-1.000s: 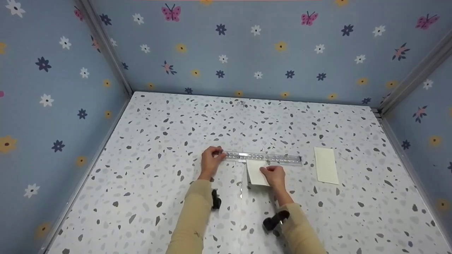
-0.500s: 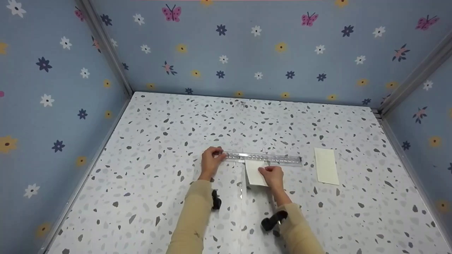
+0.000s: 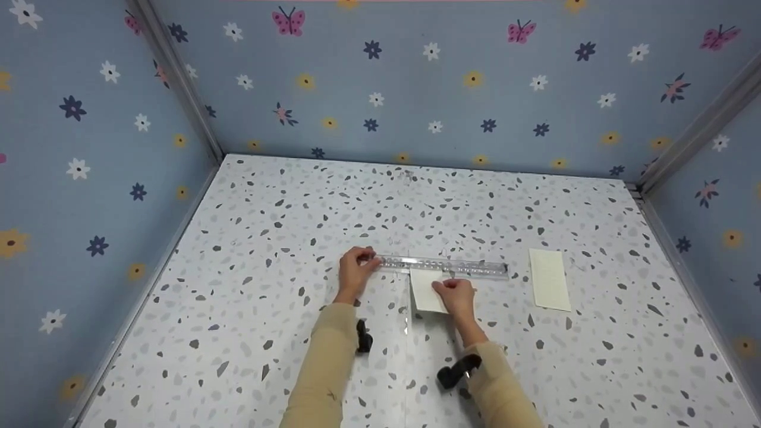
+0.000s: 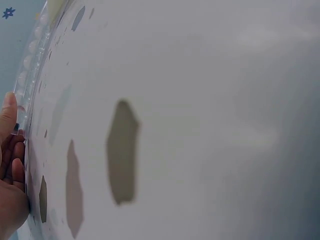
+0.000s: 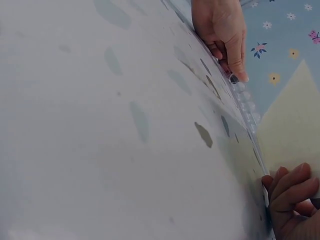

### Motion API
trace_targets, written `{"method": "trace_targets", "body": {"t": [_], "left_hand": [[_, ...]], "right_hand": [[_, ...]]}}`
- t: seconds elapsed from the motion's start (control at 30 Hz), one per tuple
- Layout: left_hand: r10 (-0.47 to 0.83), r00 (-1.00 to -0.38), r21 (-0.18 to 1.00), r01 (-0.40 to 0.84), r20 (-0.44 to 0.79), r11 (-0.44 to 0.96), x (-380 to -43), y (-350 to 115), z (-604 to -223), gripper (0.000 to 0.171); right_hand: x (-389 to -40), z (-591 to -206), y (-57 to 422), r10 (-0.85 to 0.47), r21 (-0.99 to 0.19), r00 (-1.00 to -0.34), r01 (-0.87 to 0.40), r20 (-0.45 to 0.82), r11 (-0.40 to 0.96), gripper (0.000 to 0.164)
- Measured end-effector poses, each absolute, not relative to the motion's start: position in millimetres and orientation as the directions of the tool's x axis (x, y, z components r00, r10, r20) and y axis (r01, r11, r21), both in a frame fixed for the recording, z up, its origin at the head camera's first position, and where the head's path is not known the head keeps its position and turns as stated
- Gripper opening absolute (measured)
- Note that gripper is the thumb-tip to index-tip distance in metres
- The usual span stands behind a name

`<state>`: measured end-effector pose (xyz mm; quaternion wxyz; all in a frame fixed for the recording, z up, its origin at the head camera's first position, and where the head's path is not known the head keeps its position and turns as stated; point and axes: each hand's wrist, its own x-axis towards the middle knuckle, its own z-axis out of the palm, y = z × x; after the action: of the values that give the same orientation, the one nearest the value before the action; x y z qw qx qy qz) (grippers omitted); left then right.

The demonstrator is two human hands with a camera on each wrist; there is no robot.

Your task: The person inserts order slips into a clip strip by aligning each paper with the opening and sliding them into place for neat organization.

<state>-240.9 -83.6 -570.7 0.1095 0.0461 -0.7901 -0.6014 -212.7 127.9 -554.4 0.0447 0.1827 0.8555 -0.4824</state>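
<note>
A long, narrow clear plastic strip with a row of round shapes lies crosswise on the table. My left hand pinches its left end between thumb and fingers; the left wrist view shows the thumb on the strip. In my right hand is a pale yellow sheet, pinched at its right side. The sheet's far edge meets the near side of the strip, and its near edge stands raised. Seen from the right wrist, the sheet slants up from the fingers, which partly cover it.
A second pale yellow sheet lies flat to the right of the strip. The speckled white table is bordered by blue flowered panels. Black camera mounts sit at both wrists.
My right hand has slid slightly left, carrying the sheet along the near side of the strip. The left hand and the strip have stayed in place.
</note>
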Motion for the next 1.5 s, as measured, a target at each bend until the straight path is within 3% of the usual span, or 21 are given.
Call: {"method": "trace_targets", "body": {"t": [0.67, 1.17, 1.5], "left_hand": [[-0.215, -0.975, 0.948, -0.014, 0.058, 0.318, -243.0, -83.2, -571.7, 0.022], [-0.204, -0.972, 0.959, 0.060, 0.120, 0.277, -240.3, -83.6, -570.7, 0.022], [-0.210, -0.969, 0.959, 0.066, 0.128, 0.276, -241.1, -83.7, -571.6, 0.021]], "right_hand": [[-211.1, -555.3, 118.1, 0.246, -0.821, -0.939, 0.330, -0.239, 0.466, 0.028], [-212.5, -555.0, 109.3, 0.240, -0.798, -0.934, 0.353, -0.266, 0.488, 0.030], [-214.7, -557.6, 103.2, 0.223, -0.820, -0.954, 0.290, -0.203, 0.493, 0.026]]}}
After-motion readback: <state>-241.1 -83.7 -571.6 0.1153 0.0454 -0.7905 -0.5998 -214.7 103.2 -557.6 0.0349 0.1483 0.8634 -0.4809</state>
